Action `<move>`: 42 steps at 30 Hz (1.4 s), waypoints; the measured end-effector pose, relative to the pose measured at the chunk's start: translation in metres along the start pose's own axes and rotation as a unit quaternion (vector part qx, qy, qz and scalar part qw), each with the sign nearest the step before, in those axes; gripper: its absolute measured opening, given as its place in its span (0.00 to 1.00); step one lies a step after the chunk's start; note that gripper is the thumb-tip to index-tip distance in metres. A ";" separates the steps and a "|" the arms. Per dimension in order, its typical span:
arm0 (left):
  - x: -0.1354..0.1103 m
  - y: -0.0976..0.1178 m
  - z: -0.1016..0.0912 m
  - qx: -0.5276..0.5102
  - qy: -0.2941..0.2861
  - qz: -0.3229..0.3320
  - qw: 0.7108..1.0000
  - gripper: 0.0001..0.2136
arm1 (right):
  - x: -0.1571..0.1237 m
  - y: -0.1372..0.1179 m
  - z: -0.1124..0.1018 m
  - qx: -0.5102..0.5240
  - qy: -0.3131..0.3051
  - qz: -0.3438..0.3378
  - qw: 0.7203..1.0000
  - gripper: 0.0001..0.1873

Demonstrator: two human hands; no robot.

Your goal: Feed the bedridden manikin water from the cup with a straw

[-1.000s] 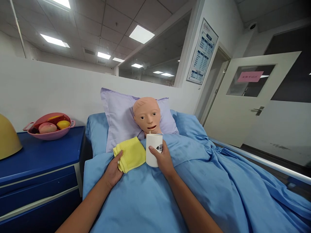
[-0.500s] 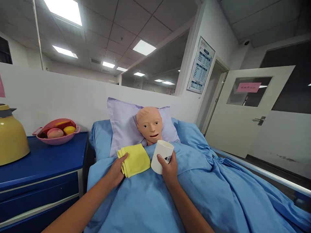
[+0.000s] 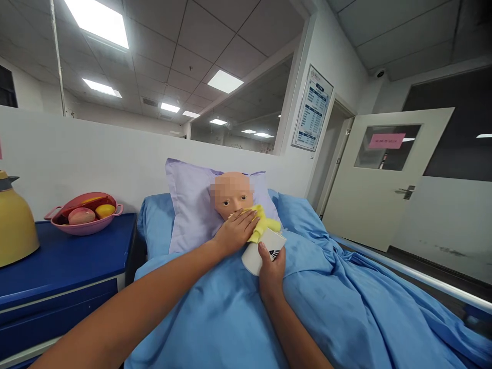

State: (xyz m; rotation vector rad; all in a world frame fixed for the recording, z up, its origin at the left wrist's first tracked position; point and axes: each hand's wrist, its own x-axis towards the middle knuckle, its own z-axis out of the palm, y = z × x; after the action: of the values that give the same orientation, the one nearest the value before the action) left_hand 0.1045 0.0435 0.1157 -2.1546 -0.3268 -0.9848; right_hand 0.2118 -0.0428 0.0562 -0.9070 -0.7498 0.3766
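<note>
A training manikin (image 3: 232, 192) lies with its head on a lilac pillow (image 3: 188, 205). Over its mouth and chin, my left hand (image 3: 237, 231) presses a folded yellow cloth (image 3: 262, 220). The fingers lie across the cloth and hide part of it, along with the manikin's mouth. My right hand (image 3: 272, 269) is wrapped round a white mug (image 3: 252, 259) with a black print, tilted just below the cloth. The cloth's lower edge hangs at the mug's rim; whether they touch I cannot tell.
Blue bedding (image 3: 230, 312) covers the bed, with a metal rail (image 3: 411, 271) along the right. At left, a blue bedside cabinet (image 3: 88, 256) bears a pink fruit basket (image 3: 82, 229) and a yellow thermos jug (image 3: 17, 225). A door (image 3: 384, 205) stands ajar.
My left hand has carried the yellow cloth up and right from beside the mug onto the manikin's mouth. My right hand keeps the mug, now tilted more to the right.
</note>
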 end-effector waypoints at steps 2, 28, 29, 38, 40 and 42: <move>-0.006 0.002 0.013 0.055 -0.023 0.014 0.998 0.19 | 0.001 0.001 -0.001 0.011 0.006 0.013 1.000 0.30; 0.067 -0.049 -0.036 0.015 0.041 0.150 0.988 0.14 | 0.009 0.000 -0.003 0.012 -0.028 0.040 0.999 0.28; 0.067 -0.046 -0.032 0.027 0.034 0.158 0.986 0.12 | 0.009 0.000 -0.003 0.012 -0.028 0.039 0.999 0.28; 0.017 -0.029 -0.001 0.064 0.005 0.168 0.984 0.12 | 0.009 -0.001 -0.003 0.013 -0.029 0.031 0.999 0.27; 0.010 -0.032 -0.001 0.051 0.016 0.180 0.982 0.11 | 0.009 0.000 -0.003 0.017 -0.029 0.036 0.999 0.27; 0.005 -0.034 -0.004 0.039 0.026 0.189 0.981 0.11 | 0.009 0.000 -0.003 0.016 -0.029 0.042 0.999 0.27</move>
State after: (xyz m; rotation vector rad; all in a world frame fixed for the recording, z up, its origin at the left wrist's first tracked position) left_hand 0.0890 0.0643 0.1387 -2.0164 0.0703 -0.7933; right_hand 0.2198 -0.0394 0.0586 -0.9032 -0.7579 0.4893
